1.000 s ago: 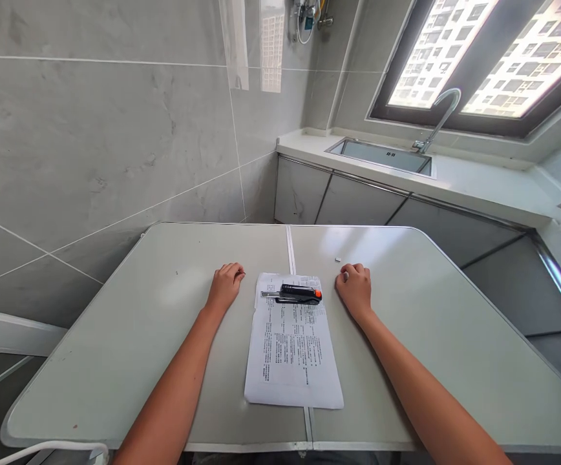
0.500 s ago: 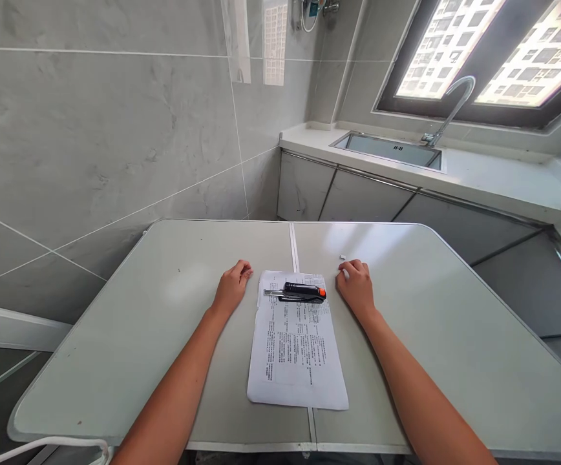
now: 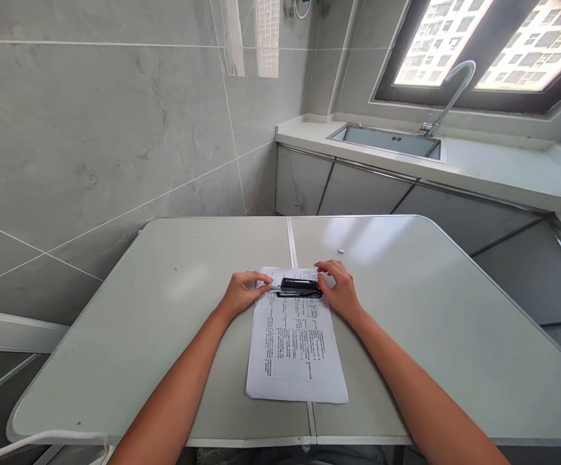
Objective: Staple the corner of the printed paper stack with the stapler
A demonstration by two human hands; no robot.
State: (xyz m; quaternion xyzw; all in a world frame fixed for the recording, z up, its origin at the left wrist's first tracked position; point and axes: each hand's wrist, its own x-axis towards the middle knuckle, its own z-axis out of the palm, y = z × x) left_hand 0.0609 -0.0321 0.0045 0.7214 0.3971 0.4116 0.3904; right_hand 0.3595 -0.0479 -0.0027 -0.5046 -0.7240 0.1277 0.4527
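In the head view, a pale, seamed table [image 3: 116, 336] is being lit by a window [image 3: 443, 42] at upper right, above a sink [image 3: 384, 137]. At centre, printed paper [image 3: 295, 381], too small to be read, is being covered partly by a black tool [image 3: 300, 284], its metal tip being met by the half-closed left hand [image 3: 242, 294], its red-orange end by the loosely curled right hand [image 3: 341, 290]; whether either is gripping cannot be told. A small white piece [image 3: 341, 251] is being seen just beyond.
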